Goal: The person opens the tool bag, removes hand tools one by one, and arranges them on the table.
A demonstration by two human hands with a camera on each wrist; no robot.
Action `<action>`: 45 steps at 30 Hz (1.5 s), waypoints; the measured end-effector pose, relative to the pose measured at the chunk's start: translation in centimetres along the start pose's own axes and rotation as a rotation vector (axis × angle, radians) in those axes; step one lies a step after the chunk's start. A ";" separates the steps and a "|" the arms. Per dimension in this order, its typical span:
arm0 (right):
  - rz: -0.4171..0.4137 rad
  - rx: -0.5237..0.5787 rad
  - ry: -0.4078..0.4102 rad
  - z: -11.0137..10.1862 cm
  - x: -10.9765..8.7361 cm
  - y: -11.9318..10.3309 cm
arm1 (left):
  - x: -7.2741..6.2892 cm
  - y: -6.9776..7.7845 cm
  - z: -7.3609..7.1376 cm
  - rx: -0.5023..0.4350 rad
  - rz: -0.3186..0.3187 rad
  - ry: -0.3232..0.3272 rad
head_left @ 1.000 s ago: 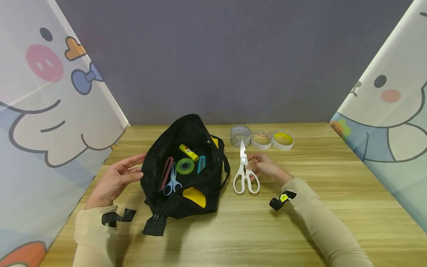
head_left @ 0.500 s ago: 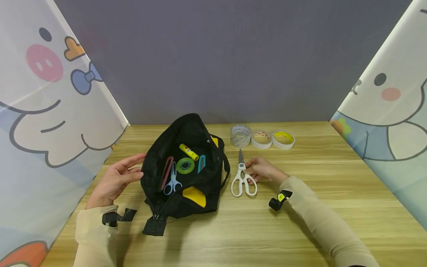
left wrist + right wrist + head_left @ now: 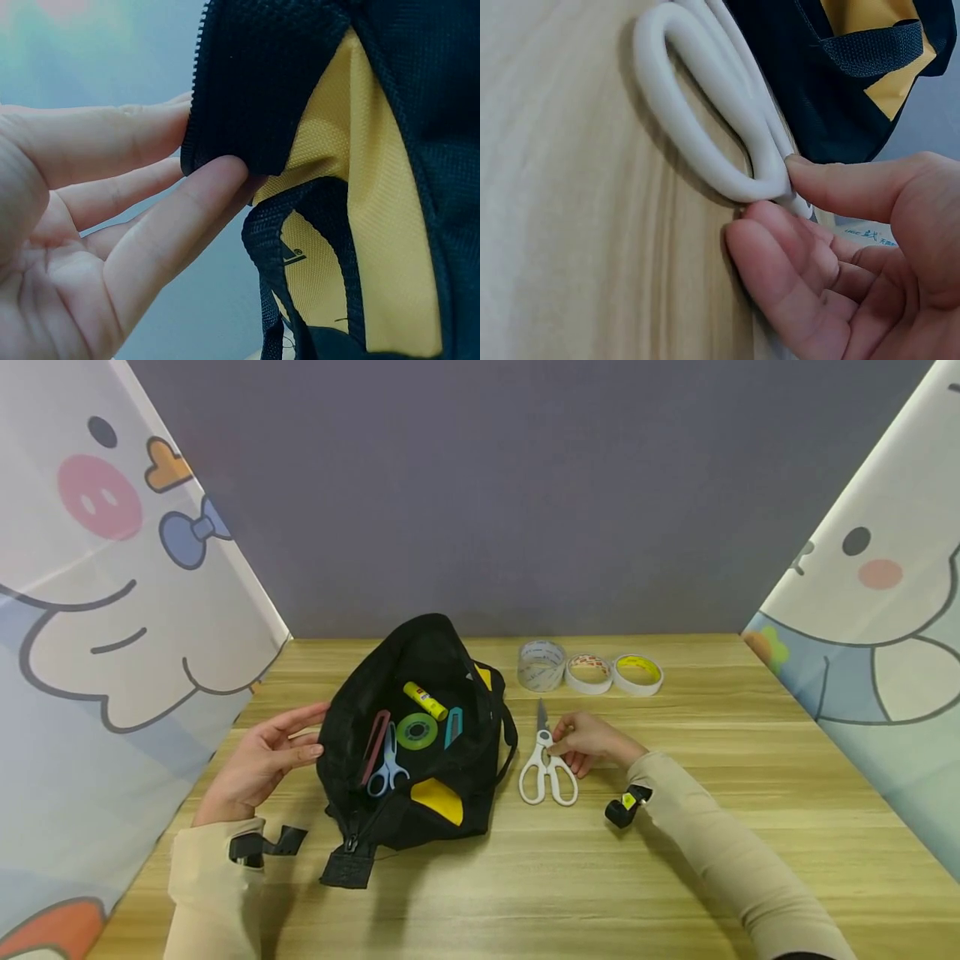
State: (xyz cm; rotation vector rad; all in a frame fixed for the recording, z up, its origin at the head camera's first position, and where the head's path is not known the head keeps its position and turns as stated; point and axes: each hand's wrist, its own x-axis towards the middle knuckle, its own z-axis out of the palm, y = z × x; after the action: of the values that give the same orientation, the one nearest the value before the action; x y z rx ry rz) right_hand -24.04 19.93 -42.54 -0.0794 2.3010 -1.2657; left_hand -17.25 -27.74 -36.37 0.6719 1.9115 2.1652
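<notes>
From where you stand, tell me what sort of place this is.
Probably a screened-off work table: a wood-grained table stands with a plain grey panel behind it and cartoon-printed sheets on both sides.

Left hand [image 3: 255, 768]: bare from fingertips to wrist.
Left sleeve [image 3: 213, 889]: long, plain beige cloth, its cuff starting behind the fingers at the wrist, lightly creased farther back.
Left wrist strap [image 3: 246, 850]: black, narrow, wrapped over the cuff.
Strap tail [image 3: 289, 841]: short, black, kinked, jutting out on the thumb's side.
Right hand [image 3: 591, 742]: bare to the wrist.
Right sleeve [image 3: 731, 852]: matching beige, long, softly wrinkled.
Right wrist strap [image 3: 641, 794]: black, behind the fingers.
Yellow tag [image 3: 628, 801]: small, bright, beside that strap; any print unreadable.
Black roll [image 3: 619, 814]: rounded, hanging below the tag.
Dark band [image 3: 804, 956]: farthest from the fingers, cut off by the lower edge.
</notes>
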 end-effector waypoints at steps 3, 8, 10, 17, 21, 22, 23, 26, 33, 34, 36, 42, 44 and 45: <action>0.003 0.010 -0.004 0.0 -0.1 0.0 | 0.0 0.1 -0.1 0.003 -0.005 -0.002; -0.037 0.034 -0.031 0.2 -0.2 -1.3 | -0.5 0.1 -0.4 -0.006 -0.020 0.001; -0.082 0.033 -0.031 0.2 -0.3 -2.5 | -0.7 0.1 -0.5 -0.001 -0.020 -0.005; -0.204 0.115 -0.066 -0.5 -0.4 -7.2 | -0.9 -0.1 -0.4 0.019 -0.014 -0.004; -0.276 0.156 -0.081 -0.3 -0.3 -10.4 | -0.8 -0.2 -0.3 0.013 -0.020 0.004; -0.293 0.150 -0.083 -0.2 -0.2 -11.2 | -0.8 -0.2 -0.3 0.009 -0.019 0.003; -0.307 0.141 -0.085 -0.1 -0.1 -12.1 | -0.7 -0.2 -0.3 0.009 -0.017 0.002; -0.326 0.095 -0.103 0.3 0.2 -14.6 | -0.7 -0.3 -0.3 -0.002 -0.017 -0.001; -0.320 0.062 -0.171 1.6 0.8 -18.7 | -0.3 -0.2 -0.2 -0.019 -0.005 -0.009; -0.316 0.066 -0.175 1.8 0.9 -19.1 | -0.2 -0.2 -0.1 -0.020 -0.002 -0.013; -0.316 0.072 -0.183 2.2 1.2 -19.8 | -0.1 -0.2 -0.1 -0.022 0.003 -0.019; -0.323 0.079 -0.186 3.2 2.3 -21.9 | 0.1 -0.3 -0.2 -0.022 0.003 -0.016; -0.322 0.100 -0.176 3.8 2.6 -22.5 | 0.1 -0.3 -0.2 -0.022 0.003 -0.012; -0.322 0.112 -0.168 4.1 2.8 -22.8 | 0.1 -0.3 -0.1 -0.020 0.005 -0.013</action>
State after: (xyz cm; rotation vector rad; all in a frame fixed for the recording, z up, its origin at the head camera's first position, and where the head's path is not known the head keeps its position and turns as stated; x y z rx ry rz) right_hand -28.84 3.12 -27.10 -0.5151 2.1265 -1.4797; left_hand -17.41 -27.80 -36.69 0.6863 1.8818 2.1744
